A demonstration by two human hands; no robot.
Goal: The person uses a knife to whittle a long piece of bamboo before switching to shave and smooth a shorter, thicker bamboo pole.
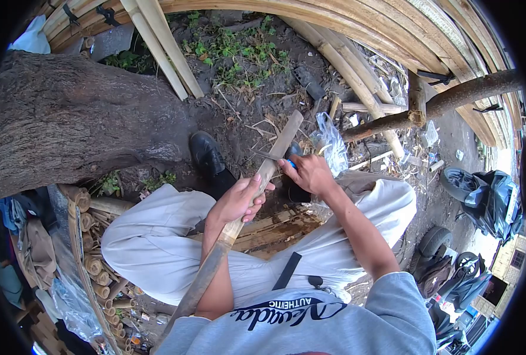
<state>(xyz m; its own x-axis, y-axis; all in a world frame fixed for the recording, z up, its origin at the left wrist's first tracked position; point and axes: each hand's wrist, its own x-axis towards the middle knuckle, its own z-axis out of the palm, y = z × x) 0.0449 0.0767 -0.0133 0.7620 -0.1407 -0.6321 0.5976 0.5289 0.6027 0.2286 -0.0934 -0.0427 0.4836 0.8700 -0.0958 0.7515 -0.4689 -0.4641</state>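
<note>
A long bamboo slat (282, 137) runs slantwise from beside my body at the lower left to a point above my feet. Around its middle, my left hand (239, 200) is closed, with the thumb lying along the top. My right hand (311, 174) grips a small knife (266, 155) by its blue handle. The thin blade lies across the slat, a little beyond my left hand. Whether its edge bites into the bamboo is hard to see. The slat's near end passes over my left forearm and leaves the view.
A thick tree trunk (79, 118) fills the left. Stacked bamboo poles (100, 278) stand below it. Long bamboo slats (357, 26) arch across the top, near a branch (470, 94). A clear plastic bag (330, 142) lies beyond my right hand. Black bags (494, 201) sit far right.
</note>
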